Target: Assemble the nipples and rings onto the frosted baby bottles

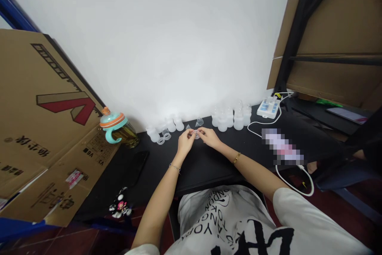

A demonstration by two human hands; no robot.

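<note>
Over the black table [205, 171], my left hand [186, 139] and my right hand [209, 137] meet with fingertips pinched. Between them is a small clear round plastic piece [196, 134], held by both hands; its exact kind is too small to make out. Just behind the fingers stand clear cone-shaped pieces [199, 121]. To the left sit several translucent white bottles [178, 124] and clear ring-rimmed pieces [161, 141] lying on the table. Another group of translucent bottles with clear domed tops [238, 119] stands to the right.
A teal and orange lidded jug [119, 127] with dark liquid stands left, near a black phone [137, 167] with a charm [120, 203]. At right are a white power strip [268, 108], a white cable [264, 122] and a blurred-out device [282, 146]. Cardboard [44, 119] flanks the left.
</note>
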